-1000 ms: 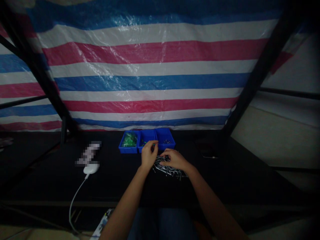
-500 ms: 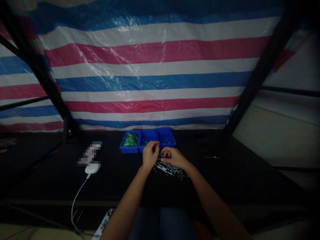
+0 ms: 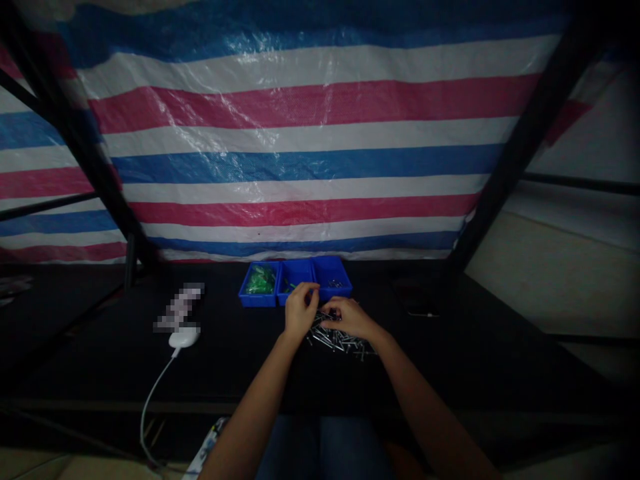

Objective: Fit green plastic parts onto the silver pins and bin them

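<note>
A pile of silvery screws or nails [image 3: 340, 340] lies on the black table. My left hand [image 3: 301, 308] is at the pile's upper left, in front of the middle blue tray [image 3: 297, 269], its fingers curled together; what they hold is too small to make out. Over the upper part of the pile is my right hand [image 3: 350, 316], thumb and fingers bent inward around something hidden. The left blue tray [image 3: 259, 301] holds a bag of green pieces [image 3: 261, 279]. A few small metal pieces [image 3: 335, 283] lie in the right blue tray [image 3: 327, 265].
On the left of the table [image 3: 225, 373] are a white device [image 3: 184, 337] with a cable and a blurred-out object [image 3: 181, 307]. A dark phone-like object [image 3: 420, 303] lies at the right. Behind hangs a striped sheet [image 3: 300, 160] between dark frame bars.
My right hand has shifted very slightly, and its fingers are closer together at the pile. My left hand has hardly moved.
</note>
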`<state>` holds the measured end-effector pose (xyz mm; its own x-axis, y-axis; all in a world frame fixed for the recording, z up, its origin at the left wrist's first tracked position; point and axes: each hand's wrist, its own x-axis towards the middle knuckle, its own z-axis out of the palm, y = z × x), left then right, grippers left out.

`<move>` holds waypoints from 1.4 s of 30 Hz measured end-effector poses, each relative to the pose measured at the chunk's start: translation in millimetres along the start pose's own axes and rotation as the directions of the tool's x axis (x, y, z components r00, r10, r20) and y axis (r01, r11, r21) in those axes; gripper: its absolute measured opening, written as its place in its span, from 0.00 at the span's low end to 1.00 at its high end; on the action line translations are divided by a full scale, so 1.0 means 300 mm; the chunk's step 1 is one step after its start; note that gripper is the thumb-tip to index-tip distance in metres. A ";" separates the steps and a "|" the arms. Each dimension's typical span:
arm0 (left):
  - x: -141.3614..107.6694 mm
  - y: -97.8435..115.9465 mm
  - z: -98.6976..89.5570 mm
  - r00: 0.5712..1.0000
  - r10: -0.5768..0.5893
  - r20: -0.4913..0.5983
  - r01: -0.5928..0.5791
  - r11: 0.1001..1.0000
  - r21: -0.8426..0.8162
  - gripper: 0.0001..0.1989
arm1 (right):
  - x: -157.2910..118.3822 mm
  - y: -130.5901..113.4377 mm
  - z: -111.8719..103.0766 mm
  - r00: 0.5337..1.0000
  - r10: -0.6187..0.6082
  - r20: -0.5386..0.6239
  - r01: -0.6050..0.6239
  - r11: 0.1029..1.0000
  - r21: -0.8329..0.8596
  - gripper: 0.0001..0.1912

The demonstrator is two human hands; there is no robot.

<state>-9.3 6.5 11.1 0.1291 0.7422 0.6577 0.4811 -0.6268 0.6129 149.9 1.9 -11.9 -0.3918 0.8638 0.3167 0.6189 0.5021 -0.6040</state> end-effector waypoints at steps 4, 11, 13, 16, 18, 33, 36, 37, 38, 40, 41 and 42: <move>0.000 -0.002 0.002 1.000 0.001 0.007 -0.001 1.000 0.005 0.08 | 0.005 -0.003 0.002 1.000 0.007 -0.020 -0.007 1.000 0.018 0.13; 0.000 -0.002 0.003 1.000 0.004 0.010 -0.004 1.000 0.005 0.08 | 0.017 -0.007 -0.004 0.987 0.070 -0.146 -0.031 0.967 0.253 0.08; 0.000 0.003 0.003 1.000 0.008 0.019 -0.008 1.000 -0.001 0.08 | 0.019 -0.006 -0.015 0.966 0.099 -0.238 -0.022 0.951 0.308 0.09; -0.004 0.014 0.003 0.997 0.009 0.072 -0.008 1.000 -0.014 0.08 | 0.022 -0.009 -0.036 0.913 0.161 -0.375 0.005 0.915 0.404 0.11; -0.008 0.021 0.005 0.991 0.016 0.132 -0.014 1.000 -0.018 0.09 | 0.022 -0.014 -0.048 0.883 0.195 -0.426 0.032 0.882 0.470 0.13; -0.014 0.010 0.026 0.977 0.001 0.212 0.008 0.999 -0.044 0.09 | 0.022 -0.058 -0.058 0.882 0.257 -0.395 0.088 0.734 0.673 0.16; -0.012 0.010 0.025 0.978 -0.015 0.206 0.022 0.999 -0.035 0.09 | 0.022 -0.056 -0.064 0.861 0.273 -0.429 0.070 0.773 0.631 0.16; -0.012 0.011 0.024 0.978 -0.012 0.208 0.017 1.000 -0.023 0.09 | 0.021 -0.055 -0.064 0.862 0.275 -0.426 0.057 0.781 0.622 0.16; -0.011 0.012 0.023 0.978 -0.003 0.211 0.006 1.000 -0.010 0.09 | 0.021 -0.055 -0.064 0.867 0.275 -0.416 0.045 0.787 0.615 0.16; -0.010 0.015 0.019 0.977 0.028 0.210 -0.030 1.000 0.009 0.08 | 0.021 -0.055 -0.060 0.881 0.272 -0.388 0.028 0.788 0.615 0.15; -0.010 0.015 0.016 0.977 0.043 0.206 -0.047 0.999 0.013 0.08 | 0.021 -0.055 -0.058 0.887 0.270 -0.374 0.025 0.782 0.622 0.14; -0.009 0.015 0.014 0.978 0.054 0.201 -0.058 0.998 0.016 0.08 | 0.021 -0.055 -0.055 0.895 0.267 -0.358 0.024 0.772 0.635 0.14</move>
<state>-3.8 2.6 10.2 0.3262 0.7401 0.5881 0.4865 -0.6649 0.5668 148.4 -0.3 12.3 0.0584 0.9217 0.3835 0.0358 0.3820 -0.9235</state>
